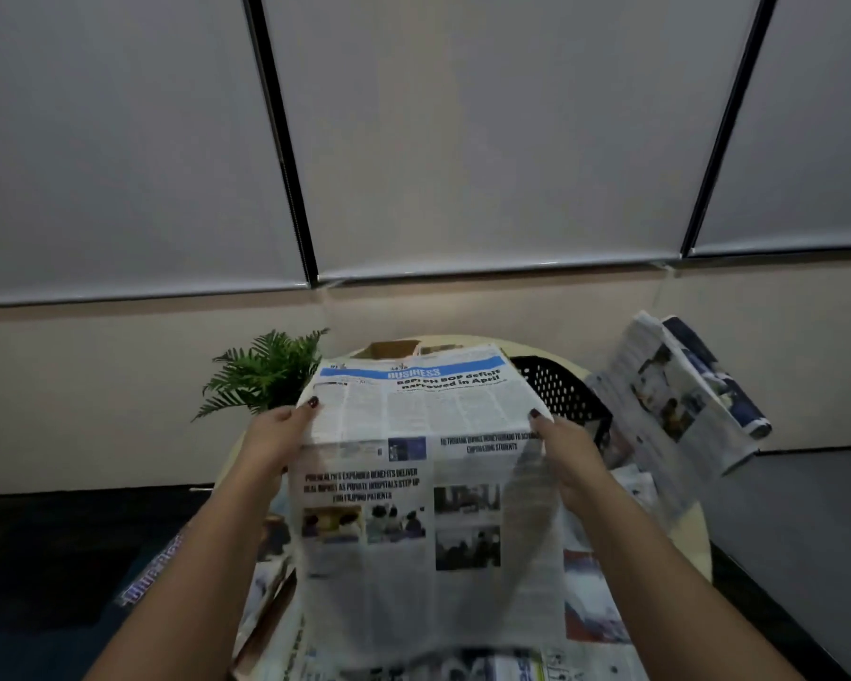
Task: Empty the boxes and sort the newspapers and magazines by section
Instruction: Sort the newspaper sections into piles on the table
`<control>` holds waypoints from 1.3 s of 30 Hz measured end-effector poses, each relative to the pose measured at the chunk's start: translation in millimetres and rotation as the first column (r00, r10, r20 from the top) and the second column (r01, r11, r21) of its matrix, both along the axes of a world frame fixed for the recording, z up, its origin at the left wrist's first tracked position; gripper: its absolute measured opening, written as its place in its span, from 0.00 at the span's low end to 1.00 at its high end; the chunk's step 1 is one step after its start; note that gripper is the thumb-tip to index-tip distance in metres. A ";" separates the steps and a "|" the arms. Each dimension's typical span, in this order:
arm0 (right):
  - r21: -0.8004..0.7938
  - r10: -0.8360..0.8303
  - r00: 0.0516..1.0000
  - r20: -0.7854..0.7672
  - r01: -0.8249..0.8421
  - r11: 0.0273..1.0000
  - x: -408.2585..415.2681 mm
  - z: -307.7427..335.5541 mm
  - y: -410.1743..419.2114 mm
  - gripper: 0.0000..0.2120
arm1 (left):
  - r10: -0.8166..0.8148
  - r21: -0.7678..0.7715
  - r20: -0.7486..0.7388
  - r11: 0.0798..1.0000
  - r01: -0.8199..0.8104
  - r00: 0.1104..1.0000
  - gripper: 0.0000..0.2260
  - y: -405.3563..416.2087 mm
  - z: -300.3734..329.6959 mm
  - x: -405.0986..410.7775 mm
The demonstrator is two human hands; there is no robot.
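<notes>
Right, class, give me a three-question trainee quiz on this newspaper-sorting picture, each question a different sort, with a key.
1. True or false: both the left hand and right hand grip the held newspaper.
2. Which section name is printed on its blue banner?
3. The black perforated basket sits: A) left of the fern plant; B) behind the paper, on the right; C) on the floor.

Key: 1 true; 2 Business; 3 B.
</notes>
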State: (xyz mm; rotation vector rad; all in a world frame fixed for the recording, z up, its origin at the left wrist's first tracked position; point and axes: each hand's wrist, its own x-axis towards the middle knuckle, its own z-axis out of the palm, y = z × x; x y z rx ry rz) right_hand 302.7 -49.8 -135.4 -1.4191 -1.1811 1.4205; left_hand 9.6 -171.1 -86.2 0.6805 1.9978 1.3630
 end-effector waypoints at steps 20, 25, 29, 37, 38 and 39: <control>0.213 -0.089 0.996 0.006 0.086 0.973 43.1 -56.6 -82.5 0.18 | 0.282 0.290 0.089 0.910 -0.296 0.955 0.08 -97.6 -82.7 84.9; -0.241 -0.138 0.977 0.160 0.174 0.955 64.0 -113.5 -99.3 0.13 | 0.232 -0.195 0.184 0.961 -0.196 0.955 0.14 -138.2 -142.9 114.4; -0.338 -0.121 0.993 0.008 0.116 0.934 72.8 -106.9 -95.9 0.09 | 0.223 -0.298 0.422 0.949 -0.098 0.879 0.12 -148.5 -146.8 129.1; -0.353 -0.102 0.975 -0.196 0.027 0.935 70.6 -95.9 -95.0 0.29 | 0.201 -0.219 0.554 0.972 -0.091 0.808 0.37 -124.7 -137.9 144.5; -0.361 -0.070 0.977 -0.202 -0.008 0.932 70.0 -97.9 -98.6 0.26 | 0.183 -0.196 0.580 0.977 -0.082 0.794 0.39 -121.1 -137.6 146.4; -0.378 -0.029 0.975 -0.221 -0.058 0.924 70.0 -101.2 -104.6 0.23 | 0.164 -0.176 0.600 0.982 -0.070 0.783 0.40 -118.3 -137.5 148.6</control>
